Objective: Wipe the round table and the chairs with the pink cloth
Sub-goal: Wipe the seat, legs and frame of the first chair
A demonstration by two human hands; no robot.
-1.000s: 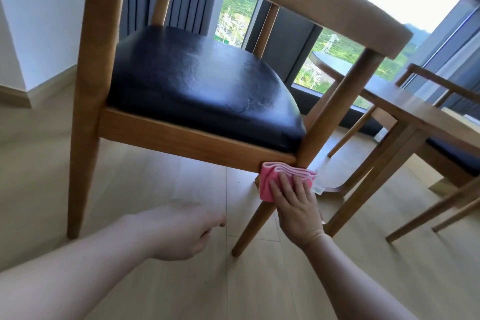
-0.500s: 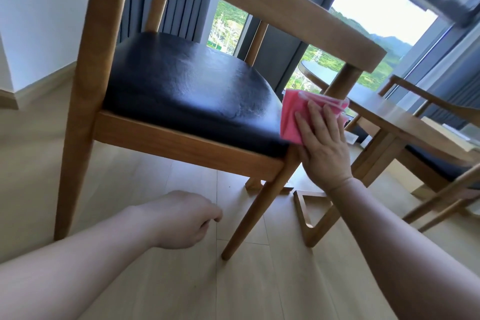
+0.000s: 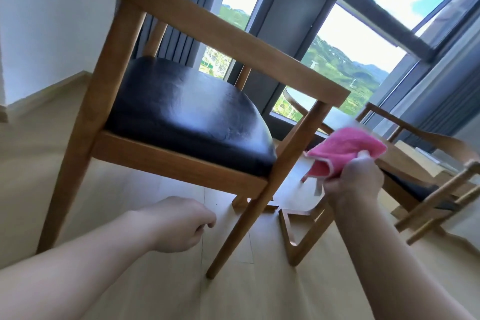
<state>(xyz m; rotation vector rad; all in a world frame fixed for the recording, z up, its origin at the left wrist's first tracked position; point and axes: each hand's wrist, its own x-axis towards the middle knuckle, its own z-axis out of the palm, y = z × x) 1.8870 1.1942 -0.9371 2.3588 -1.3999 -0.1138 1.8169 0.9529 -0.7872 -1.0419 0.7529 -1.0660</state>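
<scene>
We see the pink cloth (image 3: 342, 153) bunched in our right grip (image 3: 354, 182), off the near chair (image 3: 181, 117) and before the round worktop (image 3: 298, 100). Our left grip (image 3: 181, 223) hangs loosely curled, holding nothing, above the floor (image 3: 161, 283).

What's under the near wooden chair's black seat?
Bare light wood floor and the chair's far legs show beneath the black seat. The seat's underside is hidden by the wooden front rail.
</scene>
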